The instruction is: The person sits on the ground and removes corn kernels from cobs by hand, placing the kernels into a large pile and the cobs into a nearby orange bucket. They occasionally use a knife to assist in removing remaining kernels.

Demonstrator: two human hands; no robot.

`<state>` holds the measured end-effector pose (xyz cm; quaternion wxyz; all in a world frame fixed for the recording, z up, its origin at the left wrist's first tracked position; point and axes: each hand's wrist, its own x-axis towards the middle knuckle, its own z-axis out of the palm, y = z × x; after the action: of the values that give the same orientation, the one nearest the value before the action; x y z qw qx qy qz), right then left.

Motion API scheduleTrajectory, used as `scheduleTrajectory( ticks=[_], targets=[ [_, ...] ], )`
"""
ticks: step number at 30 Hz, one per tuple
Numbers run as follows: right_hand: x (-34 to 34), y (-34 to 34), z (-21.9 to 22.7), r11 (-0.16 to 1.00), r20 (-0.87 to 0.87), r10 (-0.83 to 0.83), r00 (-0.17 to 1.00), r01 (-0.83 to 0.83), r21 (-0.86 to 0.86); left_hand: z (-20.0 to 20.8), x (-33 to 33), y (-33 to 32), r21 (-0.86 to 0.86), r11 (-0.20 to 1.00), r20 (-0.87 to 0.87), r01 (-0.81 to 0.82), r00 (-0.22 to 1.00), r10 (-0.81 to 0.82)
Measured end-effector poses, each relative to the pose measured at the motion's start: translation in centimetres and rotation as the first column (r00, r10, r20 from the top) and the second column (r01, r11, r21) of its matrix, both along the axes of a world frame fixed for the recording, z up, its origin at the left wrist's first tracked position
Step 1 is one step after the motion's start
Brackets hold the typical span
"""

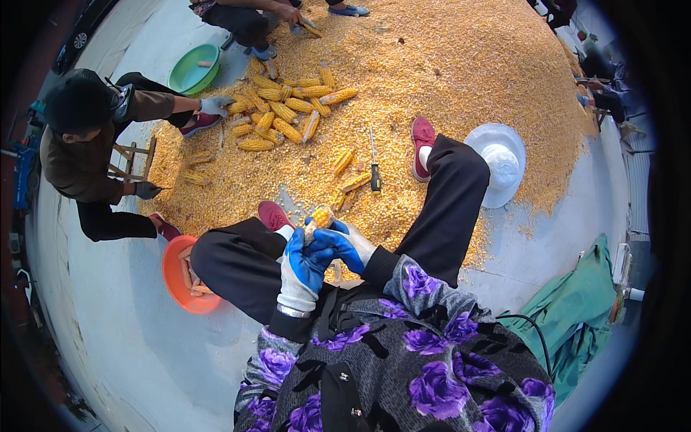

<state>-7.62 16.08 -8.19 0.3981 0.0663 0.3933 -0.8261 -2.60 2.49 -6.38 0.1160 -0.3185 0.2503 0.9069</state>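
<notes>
Between my knees my left hand (301, 268) and my right hand (349, 245), both in white gloves with blue coating, hold one ear of corn (322, 217). Its end with yellow kernels points up; the rest is mostly hidden by the fingers. Both hands are closed around it and touch each other. Beyond them, a screwdriver (375, 178) with a black and yellow handle lies on a layer of loose corn kernels (425, 79). Partly stripped ears of corn (344, 160) rest just left of it.
A heap of corn ears (277, 108) lies farther off. At left a co-worker (79, 144) sits on a stool, one gloved hand reaching to the heap. Around stand an orange basin (173, 277) with bare cobs, a green basin (188, 70), a white hat (499, 164) and green cloth (568, 302).
</notes>
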Motion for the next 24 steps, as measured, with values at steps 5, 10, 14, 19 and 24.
scheduleTrajectory(
  ticks=[5,10,14,19,24],
  targets=[
    [-0.3,1.0,-0.8,0.989,-0.012,-0.059,0.998,0.060,0.134,0.5,0.7,0.4,-0.581,0.799,0.062,0.158,0.987,-0.151],
    [-0.3,2.2,3.4,0.984,-0.074,0.168,0.983,-0.163,0.065,0.7,-1.0,-0.9,-0.730,0.679,-0.136,0.075,0.958,-0.253],
    [0.4,-0.6,1.9,0.987,-0.220,0.081,0.972,-0.109,-0.118,3.9,-3.0,0.2,-0.547,0.831,-0.248,0.101,0.929,-0.276],
    [0.8,-1.2,3.9,0.996,-0.050,0.032,0.998,-0.036,-0.080,3.2,-2.9,1.4,-0.707,0.706,-0.245,-0.040,0.951,-0.191],
    [1.4,-0.5,4.4,0.914,0.147,0.092,0.985,-0.025,-0.406,5.7,-3.4,1.4,-0.658,0.753,-0.305,-0.015,0.919,-0.249]
  ],
)
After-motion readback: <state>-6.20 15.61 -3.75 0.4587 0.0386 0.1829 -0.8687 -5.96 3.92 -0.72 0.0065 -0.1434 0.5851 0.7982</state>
